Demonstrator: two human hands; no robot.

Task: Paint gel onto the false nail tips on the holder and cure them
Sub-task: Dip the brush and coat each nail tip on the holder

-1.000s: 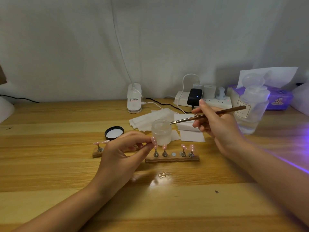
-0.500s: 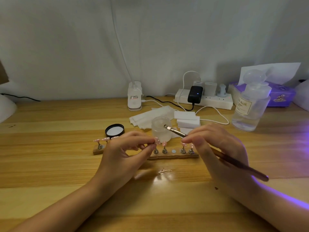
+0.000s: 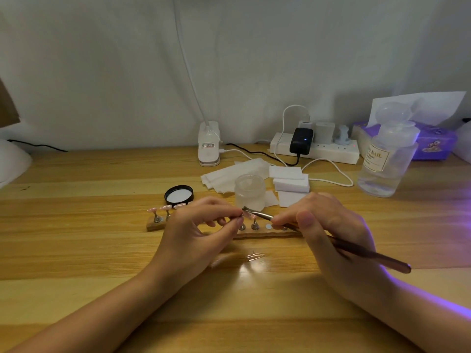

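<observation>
Left hand, frame centre: thumb and forefinger pinch a pink nail tip just above the wooden holder. Right hand grips the gel brush like a pen; bristle end touches that tip, handle runs out lower right. Two metal stands upright on the holder between the hands. Second holder to the left carries more pink tips. Frosted gel jar open, just behind the holder; its black lid lies to the left on the table. White wipes behind the jar. Clear liquid bottle right, power strip at the back. Purple light along the right edge.
</observation>
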